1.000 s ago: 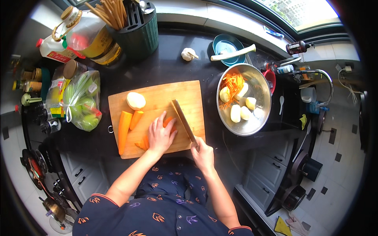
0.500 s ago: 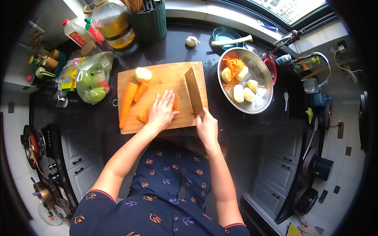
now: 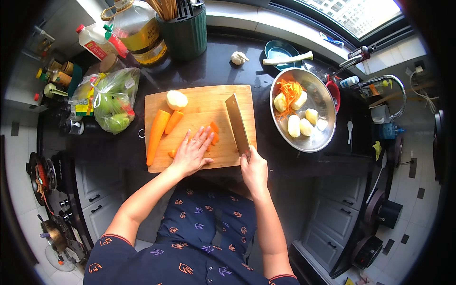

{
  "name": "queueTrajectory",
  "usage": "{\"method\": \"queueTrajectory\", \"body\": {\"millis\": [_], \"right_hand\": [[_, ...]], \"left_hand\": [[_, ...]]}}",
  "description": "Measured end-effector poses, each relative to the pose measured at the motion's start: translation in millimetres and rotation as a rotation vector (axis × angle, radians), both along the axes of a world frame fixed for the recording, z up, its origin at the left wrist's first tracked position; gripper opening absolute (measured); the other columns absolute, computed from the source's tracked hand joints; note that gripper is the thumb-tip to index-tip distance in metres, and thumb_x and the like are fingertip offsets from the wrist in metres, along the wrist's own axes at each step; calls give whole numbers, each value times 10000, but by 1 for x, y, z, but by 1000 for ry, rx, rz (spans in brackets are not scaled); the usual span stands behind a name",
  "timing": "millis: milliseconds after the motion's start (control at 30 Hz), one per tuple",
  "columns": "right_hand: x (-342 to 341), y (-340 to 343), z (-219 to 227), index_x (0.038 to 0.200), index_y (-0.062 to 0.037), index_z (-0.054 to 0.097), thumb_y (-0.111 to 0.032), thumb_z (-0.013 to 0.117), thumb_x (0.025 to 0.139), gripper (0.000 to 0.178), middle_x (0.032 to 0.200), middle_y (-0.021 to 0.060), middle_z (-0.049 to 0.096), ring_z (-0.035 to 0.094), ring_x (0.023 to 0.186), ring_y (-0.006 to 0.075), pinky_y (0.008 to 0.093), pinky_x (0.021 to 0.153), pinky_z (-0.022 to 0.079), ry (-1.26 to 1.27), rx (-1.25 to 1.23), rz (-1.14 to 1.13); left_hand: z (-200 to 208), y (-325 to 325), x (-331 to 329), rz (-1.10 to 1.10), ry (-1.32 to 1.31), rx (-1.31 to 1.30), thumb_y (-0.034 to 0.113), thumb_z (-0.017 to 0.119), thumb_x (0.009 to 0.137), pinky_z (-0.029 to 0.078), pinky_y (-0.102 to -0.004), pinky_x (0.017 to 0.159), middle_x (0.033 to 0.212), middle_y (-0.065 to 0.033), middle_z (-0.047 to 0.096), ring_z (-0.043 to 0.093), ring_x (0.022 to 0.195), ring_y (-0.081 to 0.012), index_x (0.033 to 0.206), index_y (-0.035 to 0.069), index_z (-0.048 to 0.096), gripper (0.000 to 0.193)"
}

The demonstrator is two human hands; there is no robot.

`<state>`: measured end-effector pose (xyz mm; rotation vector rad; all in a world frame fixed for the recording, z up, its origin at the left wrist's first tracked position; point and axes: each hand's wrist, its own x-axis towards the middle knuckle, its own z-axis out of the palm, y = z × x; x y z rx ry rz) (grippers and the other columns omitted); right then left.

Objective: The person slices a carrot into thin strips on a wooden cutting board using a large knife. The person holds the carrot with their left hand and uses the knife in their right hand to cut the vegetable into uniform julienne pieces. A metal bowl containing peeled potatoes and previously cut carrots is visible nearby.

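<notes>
At the worktop's left edge lies a clear, crinkled plastic bag of green produce, a yellow-labelled packet beside it. On the pale wooden cutting board, a long smooth carrot lies near the left edge, a shorter piece and a peeled potato half beside it. The left hand presses flat, fingers spread, on orange carrot slices. The right hand is closed round the handle of a rectangular steel cleaver. A round metal bowl holds peeled potatoes and shredded carrot by the right edge.
</notes>
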<state>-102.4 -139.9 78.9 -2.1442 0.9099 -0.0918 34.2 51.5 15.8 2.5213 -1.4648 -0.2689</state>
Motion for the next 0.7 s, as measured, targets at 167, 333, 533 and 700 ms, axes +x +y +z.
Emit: {"method": "queueTrajectory", "body": {"millis": [167,333,533,700], "right_hand": [[4,0,8,1170,-89,663,-139,606,964,220,855,243,711,705,857,440,491,740,567,17,29,14],[6,0,12,1193,-108,665,-144,610,965,237,841,238,703,701,840,439,488,726,559,53,30,50],[2,-5,12,1166,-101,692,-147,626,960,221,772,210,671,680,734,385,436,682,546,20,13,83],[6,-10,32,1175,-132,709,-167,635,952,238,769,195,686,700,725,379,455,676,560,89,-157,209]], "left_hand": [[5,2,5,-12,20,-28,572,625,925,152,-538,1265,1712,-104,217,202,1583,-270,1633,92,254,932],[16,3,4,33,33,-167,535,645,931,191,-522,1259,1682,-109,295,259,1564,-278,1603,92,327,865],[29,-3,22,46,-46,-386,206,658,920,462,-437,1098,1400,-93,620,567,1327,-280,1269,75,666,373],[24,-13,40,-119,-98,-449,112,657,837,586,-345,908,1198,-43,710,681,1140,-230,1097,78,713,268]]}}
